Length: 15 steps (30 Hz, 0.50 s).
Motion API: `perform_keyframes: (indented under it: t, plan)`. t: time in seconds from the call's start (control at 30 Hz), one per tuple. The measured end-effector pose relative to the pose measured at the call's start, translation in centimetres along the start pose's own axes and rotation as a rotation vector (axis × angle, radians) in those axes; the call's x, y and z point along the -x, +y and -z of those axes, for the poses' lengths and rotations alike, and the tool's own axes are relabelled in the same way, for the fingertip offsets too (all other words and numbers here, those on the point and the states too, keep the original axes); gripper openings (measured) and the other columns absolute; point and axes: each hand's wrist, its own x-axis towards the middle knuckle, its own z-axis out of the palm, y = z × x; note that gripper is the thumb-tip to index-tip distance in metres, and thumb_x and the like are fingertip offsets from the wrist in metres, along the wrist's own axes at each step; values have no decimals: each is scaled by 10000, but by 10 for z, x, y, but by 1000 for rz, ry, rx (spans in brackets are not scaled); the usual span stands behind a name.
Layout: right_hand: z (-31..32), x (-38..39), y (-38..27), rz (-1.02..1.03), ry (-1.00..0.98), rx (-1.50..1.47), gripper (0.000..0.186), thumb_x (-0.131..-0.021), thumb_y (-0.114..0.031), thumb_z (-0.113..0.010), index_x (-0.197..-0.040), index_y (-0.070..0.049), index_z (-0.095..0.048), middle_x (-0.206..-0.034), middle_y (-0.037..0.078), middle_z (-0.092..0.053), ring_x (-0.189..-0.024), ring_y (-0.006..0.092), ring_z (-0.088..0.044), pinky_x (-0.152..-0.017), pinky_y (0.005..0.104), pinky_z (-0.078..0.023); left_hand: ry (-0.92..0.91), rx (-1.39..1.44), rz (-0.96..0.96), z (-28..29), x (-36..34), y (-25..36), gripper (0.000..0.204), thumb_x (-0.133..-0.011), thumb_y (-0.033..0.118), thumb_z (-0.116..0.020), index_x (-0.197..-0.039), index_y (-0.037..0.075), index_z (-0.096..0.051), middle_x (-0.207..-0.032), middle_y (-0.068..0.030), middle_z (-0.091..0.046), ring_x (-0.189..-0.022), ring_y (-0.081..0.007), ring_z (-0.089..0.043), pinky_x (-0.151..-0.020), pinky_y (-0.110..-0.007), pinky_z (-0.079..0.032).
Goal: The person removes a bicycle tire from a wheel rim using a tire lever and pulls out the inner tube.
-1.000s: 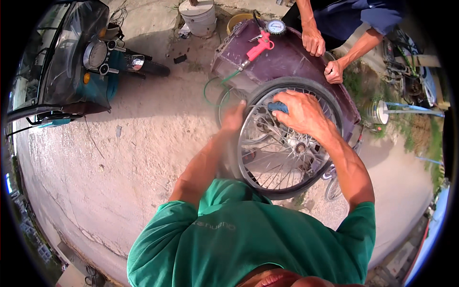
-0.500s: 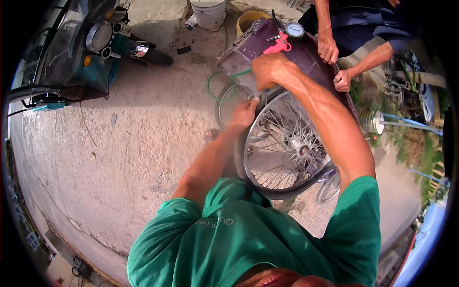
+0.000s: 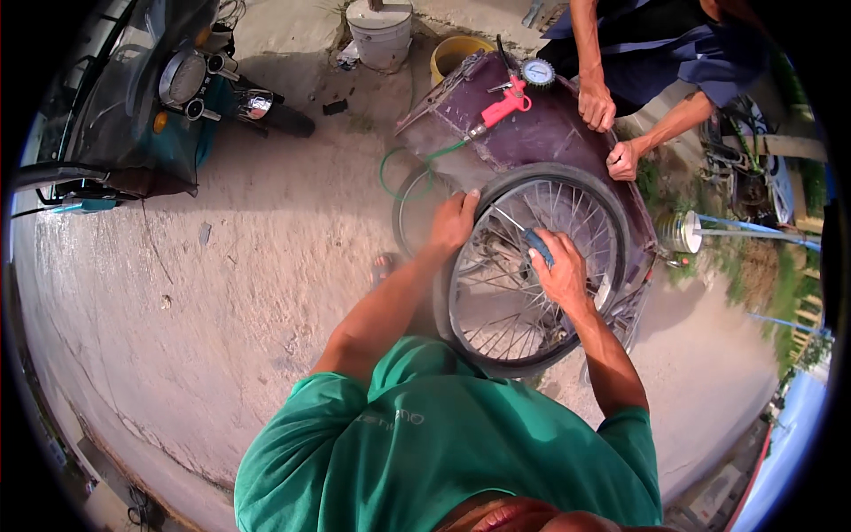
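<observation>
A spoked bicycle wheel with a black tire (image 3: pixel 614 222) stands tilted in front of me. My left hand (image 3: pixel 455 222) is closed on the tire at its left side, thumb over the edge. My right hand (image 3: pixel 562 269) is closed around the blue handle of a screwdriver (image 3: pixel 537 247). The thin shaft points up and left toward the rim, over the spokes. Whether its tip touches the rim I cannot tell. Beyond the wheel, a pink tire inflator (image 3: pixel 505 105) with a round gauge (image 3: pixel 538 73) lies on a purple board (image 3: pixel 452 115).
A green hose (image 3: pixel 443 151) loops from the inflator. At the far right, another person's hands (image 3: pixel 610 133) rest at the board's edge. A white bucket (image 3: pixel 381 40) and a yellow bucket (image 3: pixel 454 55) stand behind. A motorcycle (image 3: pixel 199 89) is parked at the far left.
My right hand has come from the wheel's far edge back toward me, over the spokes, and the screwdriver now shows plainly. The inflator is uncovered. My left hand stays at the wheel's left side.
</observation>
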Motion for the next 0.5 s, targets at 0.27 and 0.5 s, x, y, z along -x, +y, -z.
perform_keyframes:
  t: [0.27,0.5]
  plan:
    - [-106,49,61,44,267,120,507,-922,-264,-780,-1368,-96,-610,-1221,146,-702,-1157,394,-633,-1013,537,-456,13,-80,-160,-4,8,-1,634,-1088,594,-560,-1166,-19,-697,-1027,-313,-724,-987,-504,-706,-878,-550,-528]
    - [-108,48,62,26,304,92,489,-892,-293,-772,-1319,-92,-642,-1100,140,-712,-1090,379,-637,-968,531,-455,-235,-482,-143,-5,-35,78,623,-984,501,-724,-1331,-3,-610,-1114,-285,-765,-1077,-489,-737,-959,-540,-571]
